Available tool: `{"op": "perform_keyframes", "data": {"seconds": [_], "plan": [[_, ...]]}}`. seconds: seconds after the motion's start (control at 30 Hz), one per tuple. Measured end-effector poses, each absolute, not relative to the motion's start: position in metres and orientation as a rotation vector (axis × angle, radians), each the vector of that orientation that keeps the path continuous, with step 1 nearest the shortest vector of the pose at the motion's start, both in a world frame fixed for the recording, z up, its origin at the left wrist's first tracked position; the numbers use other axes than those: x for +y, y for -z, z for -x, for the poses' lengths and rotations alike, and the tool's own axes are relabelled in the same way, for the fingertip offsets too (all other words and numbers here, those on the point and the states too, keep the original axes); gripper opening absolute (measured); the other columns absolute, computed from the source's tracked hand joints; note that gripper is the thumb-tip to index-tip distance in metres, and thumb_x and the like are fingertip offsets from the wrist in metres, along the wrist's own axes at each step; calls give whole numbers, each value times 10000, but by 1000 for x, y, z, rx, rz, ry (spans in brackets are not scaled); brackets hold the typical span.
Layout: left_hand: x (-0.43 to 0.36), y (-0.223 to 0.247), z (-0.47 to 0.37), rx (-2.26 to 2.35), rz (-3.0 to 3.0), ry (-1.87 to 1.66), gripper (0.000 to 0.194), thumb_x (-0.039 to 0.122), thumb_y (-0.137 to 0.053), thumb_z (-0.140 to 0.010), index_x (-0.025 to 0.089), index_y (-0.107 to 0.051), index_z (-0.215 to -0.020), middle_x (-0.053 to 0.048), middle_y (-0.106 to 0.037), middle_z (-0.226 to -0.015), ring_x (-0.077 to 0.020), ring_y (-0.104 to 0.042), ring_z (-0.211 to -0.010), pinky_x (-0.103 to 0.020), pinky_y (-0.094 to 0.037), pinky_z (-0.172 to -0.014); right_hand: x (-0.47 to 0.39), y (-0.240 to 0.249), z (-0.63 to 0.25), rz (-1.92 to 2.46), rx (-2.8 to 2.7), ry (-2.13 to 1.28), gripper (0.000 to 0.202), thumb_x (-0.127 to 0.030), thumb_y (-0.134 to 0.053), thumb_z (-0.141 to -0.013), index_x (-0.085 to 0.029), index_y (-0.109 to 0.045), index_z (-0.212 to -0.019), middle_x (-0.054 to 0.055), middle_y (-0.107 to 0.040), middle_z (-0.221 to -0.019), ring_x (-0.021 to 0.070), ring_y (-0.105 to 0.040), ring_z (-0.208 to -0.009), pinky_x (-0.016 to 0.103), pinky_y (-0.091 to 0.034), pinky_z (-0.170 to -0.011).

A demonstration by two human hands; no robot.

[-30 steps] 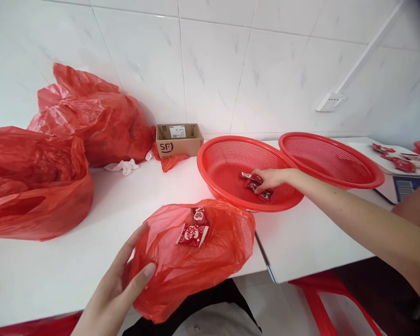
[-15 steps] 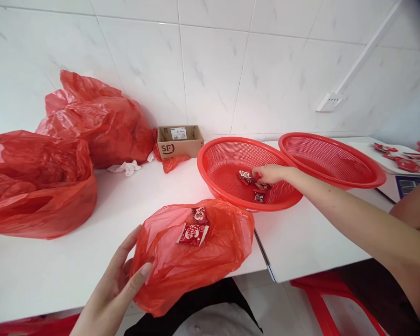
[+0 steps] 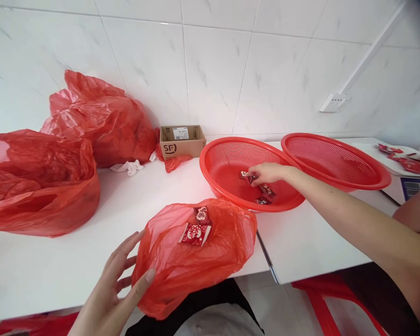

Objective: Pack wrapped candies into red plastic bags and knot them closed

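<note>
My left hand (image 3: 117, 284) is at the left side of a red plastic bag (image 3: 168, 266), fingers spread and thumb lying against the film. The bag lies with its mouth open at the table's front edge, and two small red-and-white snack packets (image 3: 195, 234) show inside. My right hand is out of view. Another person's arm reaches from the right into a red perforated basket (image 3: 210, 179). That person's hand is among several small dark-red packets (image 3: 268, 192) on the basket floor; the fingertips partly hide what they touch.
A second red basket (image 3: 367, 175) stands to the right, near a tray (image 3: 367, 148) with red packets and part of a scale (image 3: 411, 186). Large red bags (image 3: 101, 121) and a small cardboard box (image 3: 184, 148) stand along the wall. A red stool (image 3: 322, 308) is below.
My left hand's fingers have spread slightly beside the bag. The other person's hand has moved a little left among the packets, and some packets have shifted. The view has turned slightly.
</note>
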State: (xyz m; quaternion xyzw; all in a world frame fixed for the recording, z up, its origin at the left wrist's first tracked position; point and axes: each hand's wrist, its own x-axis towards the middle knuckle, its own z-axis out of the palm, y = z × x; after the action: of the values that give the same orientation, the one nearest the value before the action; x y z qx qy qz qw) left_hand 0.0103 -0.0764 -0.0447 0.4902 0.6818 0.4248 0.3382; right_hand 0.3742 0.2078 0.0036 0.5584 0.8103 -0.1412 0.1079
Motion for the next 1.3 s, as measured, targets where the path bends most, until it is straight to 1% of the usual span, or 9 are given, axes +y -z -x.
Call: {"op": "perform_keyframes", "data": {"seconds": [0.1,0.2,0.3,0.43,0.57,0.73,0.97,1.17,1.3], "plan": [[-81,56,9,1825,-1373,-1002,705,514,-744,-718,442,-506,-1377,-30,-426,-1504,-321,-616,-1163,-290,-642,-691,179,-38,-355,-1622,2665,789,387,-527,-599,-840,-232,-592,-1090,51,-673,-1013,208,-629,-881,291,-444,-696],[-82,59,16,1786,-1349,-986,739,493,-760,-707,452,-477,-1389,-54,-461,-1410,-290,-672,-993,-313,-644,-607,125,-62,-314,-1299,2835,1377,366,-533,-606,-861,-260,-591,-1104,22,-685,-987,178,-642,-822,301,-485,-703],[-78,55,11,1647,-1292,-1012,667,482,-727,-759,413,-486,-1376,-53,-562,-1203,-233,-683,-831,-335,-642,-609,73,-57,-267,-1039,2909,1216,300,-545,-680,-824,-273,-653,-947,-4,-691,-866,178,-631,-739,296,-463,-615],[-75,50,7,1561,-1181,-1095,495,471,-696,-808,330,-575,-1267,-48,-613,-1223,-234,-675,-958,-337,-632,-776,49,-33,-235,-1146,3043,820,346,-593,-705,-798,-255,-644,-842,8,-622,-626,184,-562,-570,302,-363,-495],[-77,48,9,1578,-1072,-1182,492,473,-733,-779,283,-603,-1214,-59,-637,-1253,-249,-674,-1012,-303,-619,-795,86,-47,-256,-1371,3059,851,358,-575,-574,-900,-260,-628,-1061,14,-711,-909,176,-647,-749,300,-456,-652],[-76,42,-9,1597,-970,-1333,457,492,-715,-787,282,-627,-1182,-39,-664,-1225,-236,-653,-1069,-231,-593,-796,175,-54,-311,-1791,2713,263,374,-504,-480,-953,-250,-594,-1203,59,-676,-1181,234,-650,-989,327,-482,-778],[-75,60,5,1593,-1023,-1273,523,490,-787,-702,277,-663,-1163,-61,-670,-1200,-267,-655,-1038,-269,-622,-755,231,5,-349,-1626,2287,296,671,-300,-693,-819,-195,-462,-1441,139,-663,-1237,317,-643,-1081,373,-501,-848],[-73,70,15,1580,-987,-1224,588,460,-815,-678,294,-633,-1212,-55,-652,-1228,-276,-659,-1023,-296,-633,-765,231,18,-338,-1636,2347,336,466,-135,-717,-726,-133,-635,-1186,177,-700,-1103,349,-656,-1023,406,-502,-822],[-70,67,15,1582,-983,-1237,590,456,-806,-686,296,-622,-1223,-56,-650,-1207,-288,-651,-1031,-314,-638,-746,225,-7,-335,-1664,2460,518,161,-169,-590,-846,-151,-664,-988,111,-729,-962,229,-698,-881,314,-531,-750]]}}
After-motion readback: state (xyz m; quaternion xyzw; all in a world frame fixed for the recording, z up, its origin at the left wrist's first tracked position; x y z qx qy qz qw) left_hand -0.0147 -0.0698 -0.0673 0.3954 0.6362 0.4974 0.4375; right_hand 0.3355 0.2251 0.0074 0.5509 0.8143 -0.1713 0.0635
